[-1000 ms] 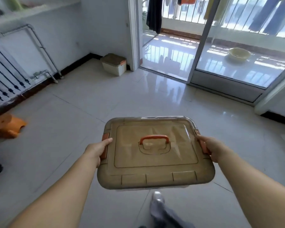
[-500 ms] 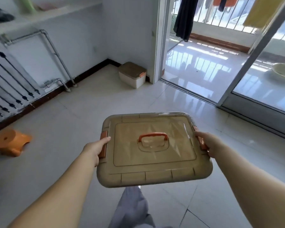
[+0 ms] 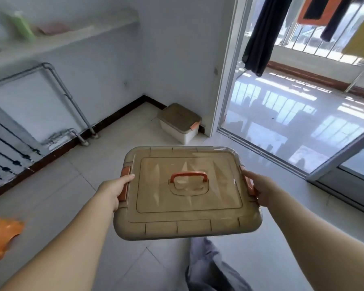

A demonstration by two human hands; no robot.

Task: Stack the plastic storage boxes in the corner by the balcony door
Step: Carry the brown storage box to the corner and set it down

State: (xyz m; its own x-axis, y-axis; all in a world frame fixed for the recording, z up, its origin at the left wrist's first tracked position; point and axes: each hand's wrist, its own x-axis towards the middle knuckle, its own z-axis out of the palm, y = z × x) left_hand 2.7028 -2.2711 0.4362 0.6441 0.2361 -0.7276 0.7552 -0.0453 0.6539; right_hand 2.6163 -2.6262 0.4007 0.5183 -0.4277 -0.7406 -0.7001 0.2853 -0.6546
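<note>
Floor: pale glossy tiles (image 3: 51,198) with a dark skirting along the white walls; sunlight reflects off the balcony tiles beyond the door.
Room, left: one wall shelf (image 3: 76,36) with blurred items, grey pipes (image 3: 67,95) below it, and one orange stool (image 3: 0,236) at the left edge.
Room, centre: the corner where the two walls meet, just beside the white door frame (image 3: 225,80).
Room, right: an open balcony door with a sliding glass panel (image 3: 353,162); clothes (image 3: 261,34) hang over the balcony.
Count of boxes: two.
Box in hands (image 3: 187,192): brown see-through lid, one orange handle in the middle, one orange clip on each short side; held level above the floor, well apart from the corner.
Box on floor (image 3: 180,122): white body, brown lid, orange clip; stands in the corner near the door frame.
Long axis of held box: runs left to right between the hands, the handle lying along it; the far long edge faces the corner.
Left hand (image 3: 111,190): grip clamped on the left short side, thumb on the lid by the clip.
Right hand (image 3: 263,190): grip clamped on the right short side, over the clip.
Lower edge: one grey trouser leg (image 3: 208,267) beneath the held box.
</note>
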